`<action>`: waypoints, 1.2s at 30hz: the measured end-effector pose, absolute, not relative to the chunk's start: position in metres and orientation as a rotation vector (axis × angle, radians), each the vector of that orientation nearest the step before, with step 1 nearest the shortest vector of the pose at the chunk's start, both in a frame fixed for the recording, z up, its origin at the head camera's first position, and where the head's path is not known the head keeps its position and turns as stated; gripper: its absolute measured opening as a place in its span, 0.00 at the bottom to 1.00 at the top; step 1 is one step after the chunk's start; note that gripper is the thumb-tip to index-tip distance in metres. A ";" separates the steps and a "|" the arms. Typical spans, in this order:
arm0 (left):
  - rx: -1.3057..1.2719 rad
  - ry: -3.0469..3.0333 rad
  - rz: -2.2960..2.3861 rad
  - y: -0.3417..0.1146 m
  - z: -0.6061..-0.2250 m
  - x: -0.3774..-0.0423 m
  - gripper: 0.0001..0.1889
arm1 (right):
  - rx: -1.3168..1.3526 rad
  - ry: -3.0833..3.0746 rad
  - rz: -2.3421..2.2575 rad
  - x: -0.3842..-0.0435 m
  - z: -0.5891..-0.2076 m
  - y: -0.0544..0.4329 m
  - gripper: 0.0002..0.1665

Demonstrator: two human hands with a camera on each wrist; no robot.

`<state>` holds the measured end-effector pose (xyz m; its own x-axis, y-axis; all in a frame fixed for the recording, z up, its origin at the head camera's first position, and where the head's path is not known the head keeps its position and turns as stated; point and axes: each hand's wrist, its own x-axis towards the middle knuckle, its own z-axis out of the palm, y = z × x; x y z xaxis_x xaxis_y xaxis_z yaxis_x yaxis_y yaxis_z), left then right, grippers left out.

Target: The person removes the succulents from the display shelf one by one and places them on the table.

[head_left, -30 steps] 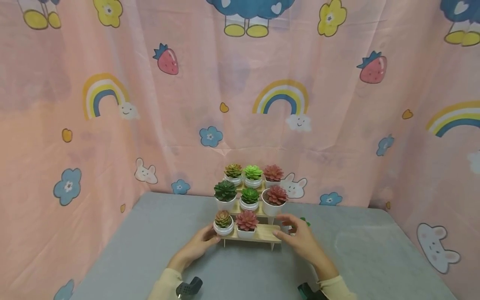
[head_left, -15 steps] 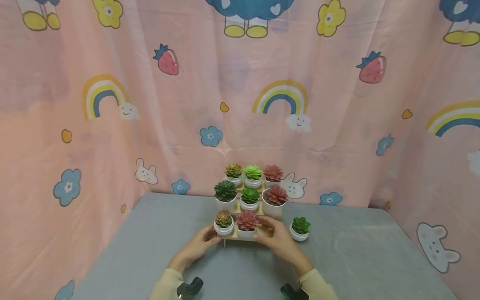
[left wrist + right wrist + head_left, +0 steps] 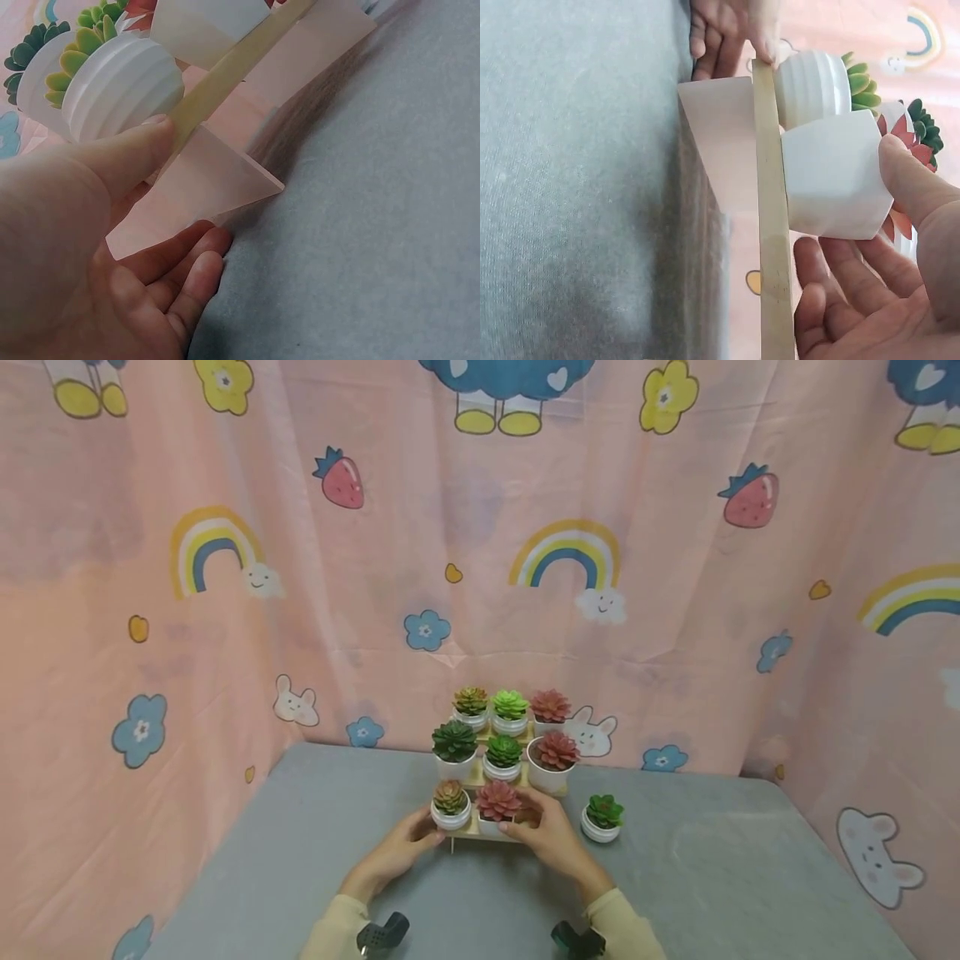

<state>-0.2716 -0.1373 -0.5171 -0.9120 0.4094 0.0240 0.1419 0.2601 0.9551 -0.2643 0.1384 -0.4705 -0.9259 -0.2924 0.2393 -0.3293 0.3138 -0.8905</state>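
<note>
A small tiered wooden plant stand [image 3: 480, 837] bears potted succulents on three steps. My left hand [image 3: 397, 850] holds the left end of its lowest step; in the left wrist view the thumb lies at the board's end and the fingers curl by the stand's leg [image 3: 202, 180]. Beside that thumb stands a ribbed white pot [image 3: 124, 86] with a yellow-green succulent. My right hand [image 3: 553, 839] holds the red succulent [image 3: 497, 800] in the middle of this step. Its thumb is at one side of the angular white pot [image 3: 836, 176], its fingers at the other.
To the right of the stand, a green succulent [image 3: 602, 818] in a white pot stands alone on the grey tabletop [image 3: 712, 860]. Several more succulents fill the upper two steps. Behind the table hangs a pink patterned curtain [image 3: 660, 635].
My right hand has moved left from the step's right end to the red succulent's pot and now grips it. The lone green succulent came into full sight. My left hand has stayed in place.
</note>
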 end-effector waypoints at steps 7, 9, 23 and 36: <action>0.488 2.279 1.708 -0.137 -0.517 -0.272 0.36 | 0.538 -2.506 1.758 -0.258 -0.467 0.142 0.33; 0.485 2.273 1.715 -0.138 -0.517 -0.271 0.36 | 0.517 -2.510 1.768 -0.253 -0.462 0.145 0.33; 0.483 2.269 1.728 -0.136 -0.519 -0.272 0.36 | 0.553 -2.535 1.580 -0.227 -0.428 0.192 0.29; 0.501 2.264 1.735 -0.137 -0.521 -0.274 0.35 | 0.477 -2.476 1.503 -0.227 -0.412 0.246 0.28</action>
